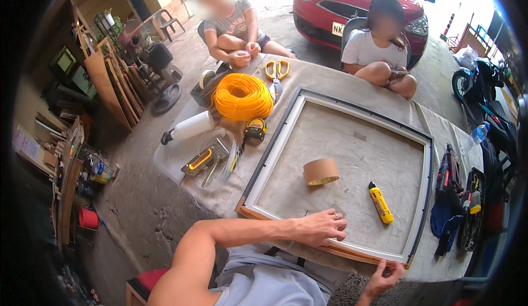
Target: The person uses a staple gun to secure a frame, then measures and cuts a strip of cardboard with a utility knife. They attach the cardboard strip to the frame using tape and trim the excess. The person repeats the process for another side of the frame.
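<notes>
A rectangular frame (428, 166) with a dark outer edge and white inner border lies on the cloth-covered table before me. Along its near side runs a brown strip (357, 252); whether it is tape or bare wood I cannot tell. My left hand (322, 228) rests on this near side, fingers bent and apart, fingertips down at the strip. Beside the near right corner is my right hand (383, 280), its fingers loosely curled and apart at the strip's edge. Inside the frame are a roll of brown tape (321, 172) and a yellow utility knife (380, 202).
Left of the frame lie an orange cord coil (242, 96), scissors (276, 78), a tape measure (255, 130), a staple gun (206, 156) and a white bottle (192, 125). Tools in dark pouches (470, 210) lie right. Two people sit beyond the table, before a red car (357, 1).
</notes>
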Motion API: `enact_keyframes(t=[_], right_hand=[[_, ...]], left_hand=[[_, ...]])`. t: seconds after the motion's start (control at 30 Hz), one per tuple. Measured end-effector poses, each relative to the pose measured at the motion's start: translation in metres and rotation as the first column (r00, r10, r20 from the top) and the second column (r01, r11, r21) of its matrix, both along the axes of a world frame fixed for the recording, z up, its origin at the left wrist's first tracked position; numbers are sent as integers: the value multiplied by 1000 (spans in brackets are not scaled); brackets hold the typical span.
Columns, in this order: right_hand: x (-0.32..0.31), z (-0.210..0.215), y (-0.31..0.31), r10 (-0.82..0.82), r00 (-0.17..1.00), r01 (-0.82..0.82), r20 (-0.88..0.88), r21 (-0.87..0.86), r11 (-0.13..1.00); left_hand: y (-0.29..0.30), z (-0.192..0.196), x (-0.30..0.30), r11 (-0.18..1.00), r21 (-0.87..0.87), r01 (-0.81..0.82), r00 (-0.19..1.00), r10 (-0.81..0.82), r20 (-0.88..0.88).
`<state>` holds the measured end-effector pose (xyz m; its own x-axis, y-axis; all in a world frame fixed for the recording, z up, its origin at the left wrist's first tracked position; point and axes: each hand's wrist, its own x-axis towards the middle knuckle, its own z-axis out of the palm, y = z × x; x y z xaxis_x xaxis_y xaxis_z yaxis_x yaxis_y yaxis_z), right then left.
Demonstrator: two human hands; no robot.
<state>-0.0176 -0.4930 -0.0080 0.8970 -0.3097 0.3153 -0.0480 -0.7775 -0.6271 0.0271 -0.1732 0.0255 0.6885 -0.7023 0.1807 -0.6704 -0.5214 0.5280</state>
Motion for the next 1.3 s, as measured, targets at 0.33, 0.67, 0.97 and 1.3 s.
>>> enact_keyframes(t=[0.33,0.67,0.97,1.3], right_hand=[[8,-12,-72,54,989,9,-135,427,904],[16,-27,-84,35,989,27,-147,400,916],[12,-25,-79,38,986,42,-164,457,888],[16,-5,-67,-1,966,115,-257,430,896]], left_hand=[[-50,-8,11,993,-32,-112,994,112,5],[-115,-18,37,996,-63,-59,997,61,37],[-170,-22,62,997,-77,5,1000,-7,-21],[-234,-32,78,988,-136,-76,996,70,-49]])
